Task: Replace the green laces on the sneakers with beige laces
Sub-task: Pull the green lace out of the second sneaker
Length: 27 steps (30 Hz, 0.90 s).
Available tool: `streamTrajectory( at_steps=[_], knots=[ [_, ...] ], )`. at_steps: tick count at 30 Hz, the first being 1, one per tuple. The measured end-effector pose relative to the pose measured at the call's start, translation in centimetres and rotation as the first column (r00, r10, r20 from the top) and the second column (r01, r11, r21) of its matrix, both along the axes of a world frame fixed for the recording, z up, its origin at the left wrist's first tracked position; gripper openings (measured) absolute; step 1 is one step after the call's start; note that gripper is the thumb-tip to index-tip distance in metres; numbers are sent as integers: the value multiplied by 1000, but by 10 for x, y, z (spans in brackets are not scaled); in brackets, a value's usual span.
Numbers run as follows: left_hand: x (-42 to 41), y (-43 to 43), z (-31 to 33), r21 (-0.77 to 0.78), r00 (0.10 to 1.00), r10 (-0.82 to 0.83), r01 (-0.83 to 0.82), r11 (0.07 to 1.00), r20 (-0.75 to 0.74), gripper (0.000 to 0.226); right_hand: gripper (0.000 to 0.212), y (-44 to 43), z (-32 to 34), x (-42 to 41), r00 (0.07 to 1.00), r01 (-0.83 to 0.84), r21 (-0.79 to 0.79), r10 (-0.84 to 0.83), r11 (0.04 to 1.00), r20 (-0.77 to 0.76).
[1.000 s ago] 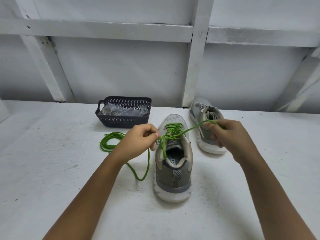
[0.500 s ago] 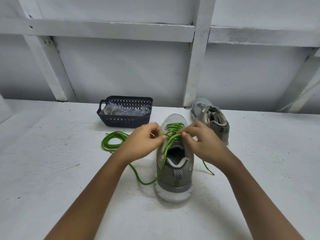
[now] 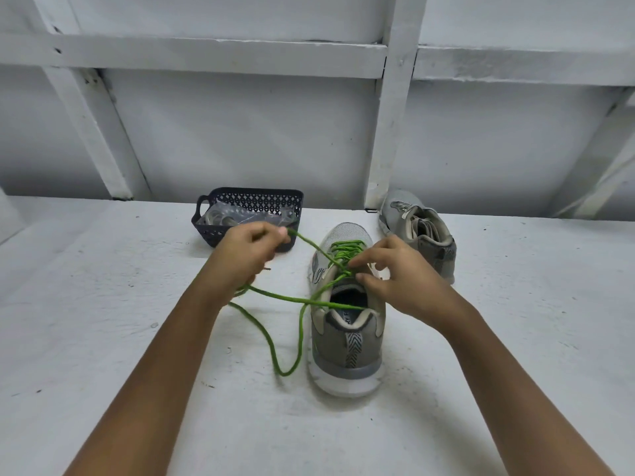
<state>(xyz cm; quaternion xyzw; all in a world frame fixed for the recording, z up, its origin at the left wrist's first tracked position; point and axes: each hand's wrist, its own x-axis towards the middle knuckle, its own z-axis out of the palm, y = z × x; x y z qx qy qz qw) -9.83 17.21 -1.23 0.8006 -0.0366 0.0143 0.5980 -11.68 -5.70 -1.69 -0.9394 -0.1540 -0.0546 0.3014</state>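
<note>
A grey sneaker (image 3: 347, 338) stands in the middle of the white table, heel toward me, with a green lace (image 3: 343, 250) threaded through its eyelets. My left hand (image 3: 245, 254) pinches one strand of that lace and holds it taut up and to the left of the shoe. My right hand (image 3: 398, 274) pinches the lace at the upper eyelets. Loose green lace (image 3: 275, 352) loops on the table left of the shoe. A second grey sneaker (image 3: 421, 231) with a pale lace stands at the back right.
A dark perforated basket (image 3: 247, 202) with clear plastic packets inside sits behind my left hand. A white wall with beams rises at the table's back edge. White table surface (image 3: 103, 304) stretches to both sides.
My left hand has moved up and left, drawing a green strand out taut. My right hand stays at the eyelets. The coil of green lace at the left is now hidden behind my left hand.
</note>
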Motion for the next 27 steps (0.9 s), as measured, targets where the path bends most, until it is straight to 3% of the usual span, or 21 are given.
streamTrajectory(
  at_steps=[1,2,4,6,11,13,17,20,24,27],
  knots=[
    [2,0,-4,322,989,92,-124,939,112,22,22,1,-1,0,1000,12,-21,-11,1000,9],
    [2,-1,-7,537,967,139,-235,810,212,27,23,2,-3,0,999,24,-37,-23,999,27],
    [1,-4,-13,717,937,129,-332,613,324,32,23,5,-8,2,996,39,-48,-35,998,76],
    [2,-9,-22,751,922,14,-324,575,387,35,19,7,-13,3,991,51,-47,-45,998,123],
    [-8,-33,-28,641,857,-207,-172,748,472,40,11,7,-21,2,967,39,48,-50,998,251],
    [-10,-41,-26,663,871,-287,-58,746,399,31,9,8,-21,3,960,31,97,-56,995,274],
    [-10,-59,-30,603,897,-221,-62,795,384,21,8,15,-25,4,934,113,289,-200,951,295],
    [-8,-69,-30,521,903,-139,-103,848,406,18,8,22,-23,4,918,257,460,-364,850,160],
    [-6,-74,-28,423,875,-58,-174,889,480,11,33,21,-18,11,901,355,633,-433,688,-34],
    [-6,-71,-26,246,847,81,-243,938,525,5,44,11,-10,16,890,448,798,-292,403,-351]
  ],
)
